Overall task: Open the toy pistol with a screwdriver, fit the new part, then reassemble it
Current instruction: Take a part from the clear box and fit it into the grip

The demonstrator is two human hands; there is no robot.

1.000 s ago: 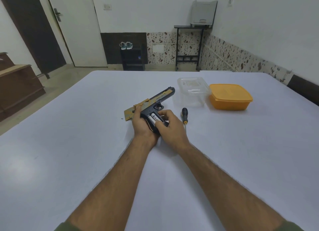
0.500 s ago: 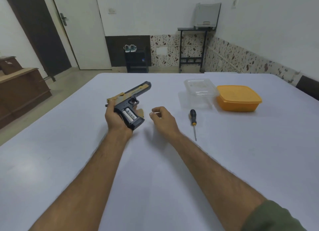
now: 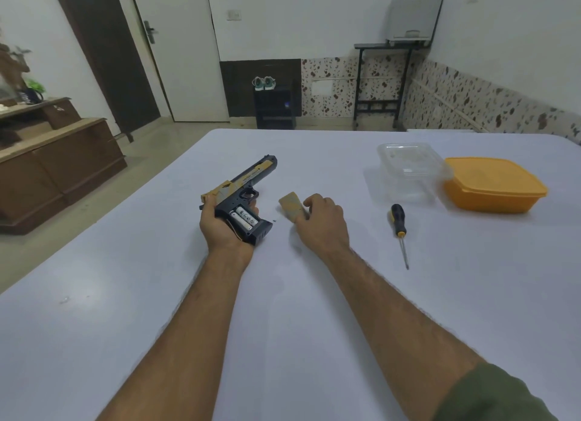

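Observation:
The toy pistol [image 3: 243,186] is black with a tan-gold slide, and my left hand [image 3: 224,229] holds it by the grip, barrel pointing away to the right. Its grip is uncovered and two white batteries [image 3: 244,218] show inside. A tan grip cover [image 3: 290,207] lies flat on the white table [image 3: 283,310] just right of the pistol, and my right hand [image 3: 323,222] rests on its near edge with curled fingers. A tiny dark screw [image 3: 274,220] lies between pistol and cover. The screwdriver [image 3: 400,229], black and yellow handled, lies further right, untouched.
A clear plastic container [image 3: 407,169] and an orange lidded box [image 3: 493,185] stand at the back right of the table. Beyond the table's left edge is floor and a brown wooden cabinet [image 3: 47,166].
The hands have parted: my left hand carried the pistol to the left, and my right hand drew the tan grip cover off the grip and set it on the table.

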